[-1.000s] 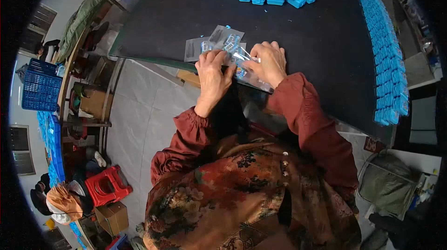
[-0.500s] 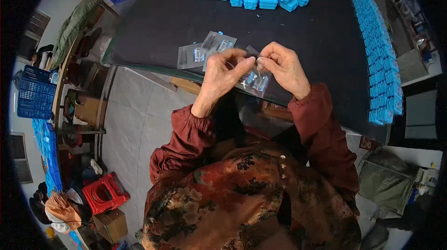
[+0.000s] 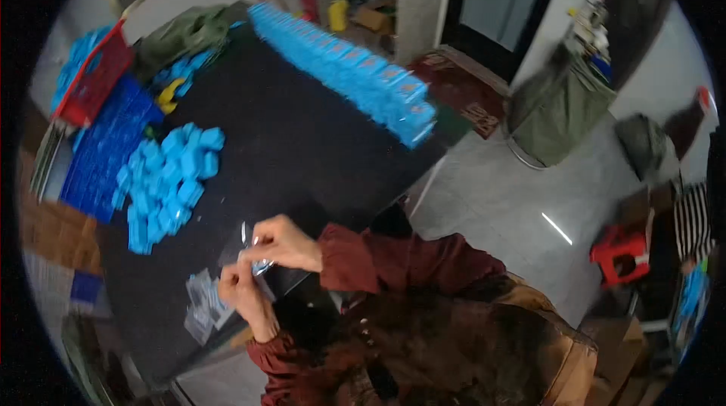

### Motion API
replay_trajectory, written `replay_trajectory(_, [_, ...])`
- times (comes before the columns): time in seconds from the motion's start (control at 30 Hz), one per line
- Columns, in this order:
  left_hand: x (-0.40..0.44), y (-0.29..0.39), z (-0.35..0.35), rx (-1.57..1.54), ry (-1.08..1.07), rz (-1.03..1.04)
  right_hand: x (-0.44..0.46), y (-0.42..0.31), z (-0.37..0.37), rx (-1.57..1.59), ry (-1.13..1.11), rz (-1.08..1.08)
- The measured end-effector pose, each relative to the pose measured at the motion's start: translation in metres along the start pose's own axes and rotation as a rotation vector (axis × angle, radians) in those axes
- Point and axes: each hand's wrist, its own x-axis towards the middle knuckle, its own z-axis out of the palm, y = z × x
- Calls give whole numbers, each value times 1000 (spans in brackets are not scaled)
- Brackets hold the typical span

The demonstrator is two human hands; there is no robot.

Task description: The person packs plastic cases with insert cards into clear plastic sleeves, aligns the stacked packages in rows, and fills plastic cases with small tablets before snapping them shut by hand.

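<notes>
My left hand (image 3: 243, 296) and my right hand (image 3: 286, 245) meet at the near edge of the dark table, fingertips pinched close together. Between them is a small clear plastic bag (image 3: 262, 267), blurred and partly covered by my fingers. Just left of my left hand, more clear plastic bags (image 3: 201, 306) lie flat on the table. Farther off sits a heap of small blue boxes (image 3: 172, 175).
A long row of blue boxes (image 3: 348, 66) lines the table's far right edge. Blue crates (image 3: 110, 153) and a red basket (image 3: 92, 77) stand beyond the heap. On the floor at right are a red stool (image 3: 622, 256) and a green fabric bin (image 3: 556, 115).
My head has turned right, so the table and boxes swing to the left of the view and the doorway appears. Both hands stay together at the plastic bag.
</notes>
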Motion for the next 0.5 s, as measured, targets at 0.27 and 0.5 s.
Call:
replay_trajectory(0.27, [-6, 16, 23, -94, -177, -196, -4, 23, -21, -316, 95, -153])
replay_trajectory(0.5, [-10, 8, 13, 537, -274, 120, -16, 9, -33, -182, 62, -226])
